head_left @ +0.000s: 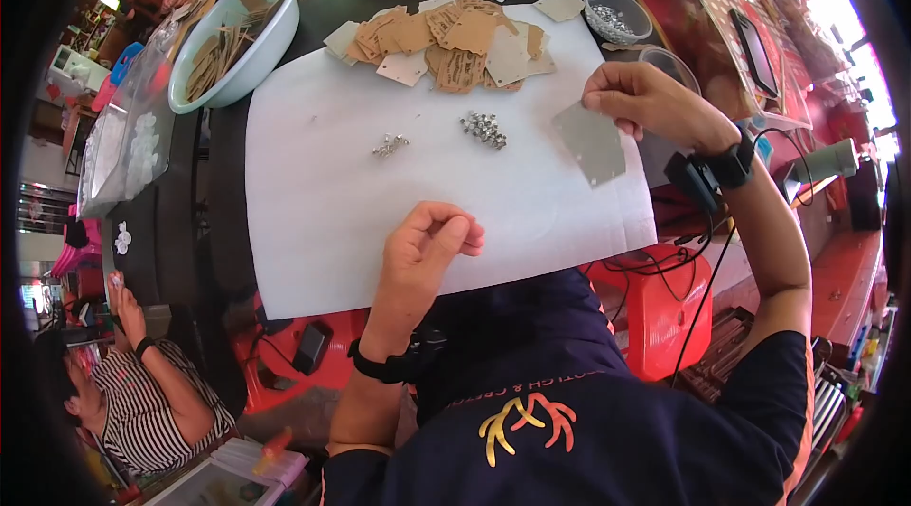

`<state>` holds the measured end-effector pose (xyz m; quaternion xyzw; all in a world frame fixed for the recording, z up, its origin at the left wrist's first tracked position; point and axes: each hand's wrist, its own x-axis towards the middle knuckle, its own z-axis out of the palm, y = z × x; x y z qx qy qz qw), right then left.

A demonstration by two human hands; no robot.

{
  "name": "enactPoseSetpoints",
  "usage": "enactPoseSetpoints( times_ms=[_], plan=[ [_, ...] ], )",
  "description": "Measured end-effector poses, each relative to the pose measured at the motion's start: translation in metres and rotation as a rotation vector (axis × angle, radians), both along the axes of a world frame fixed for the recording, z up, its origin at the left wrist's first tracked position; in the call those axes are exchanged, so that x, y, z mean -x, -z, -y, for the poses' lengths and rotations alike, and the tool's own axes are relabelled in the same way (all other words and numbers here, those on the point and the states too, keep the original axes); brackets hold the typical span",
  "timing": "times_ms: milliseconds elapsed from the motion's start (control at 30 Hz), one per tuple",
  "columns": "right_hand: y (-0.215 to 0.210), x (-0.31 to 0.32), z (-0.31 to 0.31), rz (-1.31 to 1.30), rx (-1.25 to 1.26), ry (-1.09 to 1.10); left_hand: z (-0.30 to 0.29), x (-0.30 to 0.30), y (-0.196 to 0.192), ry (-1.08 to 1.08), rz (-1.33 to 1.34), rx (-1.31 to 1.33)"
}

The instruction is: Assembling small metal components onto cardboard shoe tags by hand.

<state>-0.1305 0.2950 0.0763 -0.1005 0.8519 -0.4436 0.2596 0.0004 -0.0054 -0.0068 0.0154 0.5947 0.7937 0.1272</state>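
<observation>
My right hand (650, 107) pinches a grey cardboard piece (592, 147) by its upper edge, at the right side of the white sheet (323, 221). Small holes show near the piece's corners. Low over the sheet's front part, my left hand (432, 242) has its fingers curled and pressed to the thumb; whatever they may hold is hidden. Beyond it lie a small heap of shiny metal studs (484, 130) and a smaller, looser cluster of metal bits (390, 145). A pile of brown and grey cardboard pieces (455, 41) covers the sheet's far end.
A pale green basin (285, 22) with cardboard pieces stands far left. At far right are a clear tub of metal parts (615, 16) and another round clear container (676, 67). Red stools (664, 316) flank me below the table edge. Other people sit at the left.
</observation>
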Motion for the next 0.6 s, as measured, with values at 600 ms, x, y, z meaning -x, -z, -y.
enactPoseSetpoints(
  times_ms=[600],
  plan=[
    [0.034, 0.039, 0.099, -0.739, -0.333, -0.301, 0.021, -0.003, 0.003, -0.152, 0.155, -0.477]
  ],
)
